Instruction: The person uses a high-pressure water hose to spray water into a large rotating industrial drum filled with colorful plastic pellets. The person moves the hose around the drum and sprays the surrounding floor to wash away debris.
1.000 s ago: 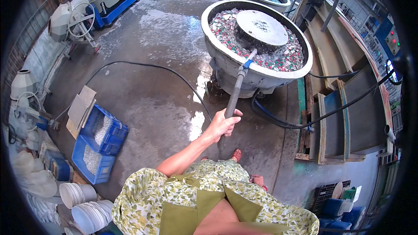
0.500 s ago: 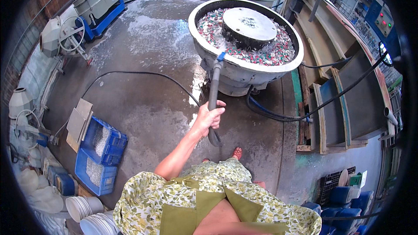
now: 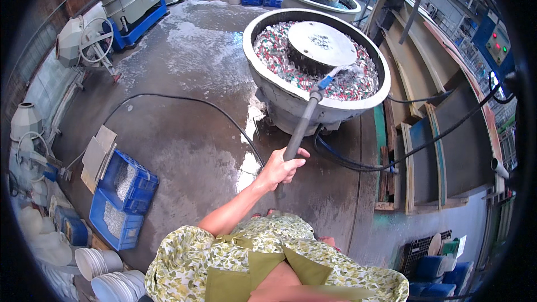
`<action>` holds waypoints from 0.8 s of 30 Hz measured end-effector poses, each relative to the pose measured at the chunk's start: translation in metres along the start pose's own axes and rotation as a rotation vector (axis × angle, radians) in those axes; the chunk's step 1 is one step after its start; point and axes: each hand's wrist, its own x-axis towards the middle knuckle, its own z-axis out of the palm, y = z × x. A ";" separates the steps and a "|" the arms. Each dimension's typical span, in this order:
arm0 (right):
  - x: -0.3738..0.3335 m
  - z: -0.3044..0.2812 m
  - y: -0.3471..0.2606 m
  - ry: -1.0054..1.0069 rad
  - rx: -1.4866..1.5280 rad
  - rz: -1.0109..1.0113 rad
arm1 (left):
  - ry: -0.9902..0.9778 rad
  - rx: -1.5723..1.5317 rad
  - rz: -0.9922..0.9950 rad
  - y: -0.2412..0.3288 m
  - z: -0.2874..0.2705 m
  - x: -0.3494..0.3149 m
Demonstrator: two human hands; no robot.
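Observation:
My left hand [image 3: 283,169], fingers wrapped round it, grips a grey hose [image 3: 302,128] with a blue nozzle [image 3: 324,82]. The nozzle points over the near rim of a large round tub [image 3: 253,66], and water sprays from it onto the contents. Small white, red and green pieces [image 3: 274,50] fill the ring around the tub's raised centre, which has a round pale lid [image 3: 321,43]. Of my right hand [image 3: 328,241], only a bit of skin shows beside my patterned clothing; its fingers are hidden.
A black hose [image 3: 184,98] trails across the wet floor at left. Blue crates [image 3: 133,234] holding white pieces stand there, near stacked white buckets [image 3: 95,263]. A stepped wooden trough [image 3: 433,151] and a control box with lights [image 3: 495,45] are at right. Another tub [image 3: 355,6] stands behind.
My left hand has moved right, swinging the hose nozzle from the tub's near-left rim to over the pieces right of its front. The spray now lands beside the centre lid.

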 end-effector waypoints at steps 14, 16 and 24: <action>0.073 -0.011 -0.072 -0.187 0.116 -0.091 | 0.232 -0.107 0.077 0.011 -0.004 0.024; 0.085 -0.017 -0.071 -0.145 0.152 -0.089 | 0.246 -0.130 0.106 0.008 -0.006 0.028; 0.089 -0.035 -0.017 -0.113 -0.058 -0.184 | 0.261 -0.256 0.160 0.003 -0.024 0.043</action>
